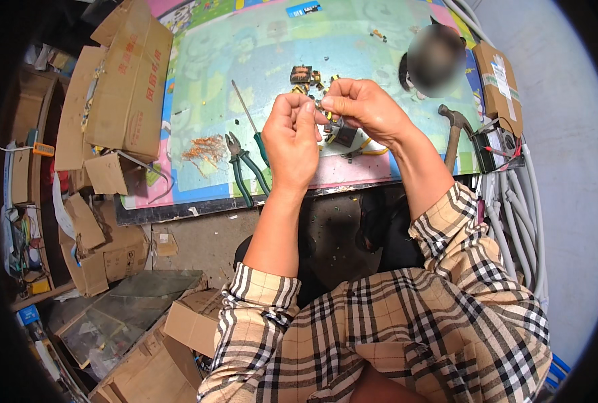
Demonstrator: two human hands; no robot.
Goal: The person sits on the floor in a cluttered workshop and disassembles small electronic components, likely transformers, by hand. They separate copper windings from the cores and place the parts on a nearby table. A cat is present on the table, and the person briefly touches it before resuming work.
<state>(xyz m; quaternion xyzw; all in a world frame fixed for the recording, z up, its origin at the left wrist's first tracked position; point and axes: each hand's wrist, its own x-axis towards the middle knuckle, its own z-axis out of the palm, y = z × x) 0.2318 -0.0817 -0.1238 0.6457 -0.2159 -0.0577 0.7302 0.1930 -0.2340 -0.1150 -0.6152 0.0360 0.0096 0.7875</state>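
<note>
Over the table, my left hand (292, 138) and my right hand (366, 107) meet, thumbs and forefingers pinched close together. A small piece with yellow on it shows between the fingertips; its kind is too small and covered to name. Just beyond lie small copper-wound coils (301, 74) with dark cores and yellow parts. A dark block (343, 134) sits below my right hand, partly hidden. Left of my left hand are green-handled pliers (245, 168) with jaws pointing away from me, and a screwdriver (246, 107) with a green handle. Loose copper wire (205, 149) lies in a tangle beside the pliers.
A claw hammer (450, 138) lies at the right, near a boxy device with leads (499, 144) and a cardboard box (500, 84). A large open carton (124, 87) stands on the left of the patterned table cover (211, 47). Grey pipes (524, 221) run down the right side.
</note>
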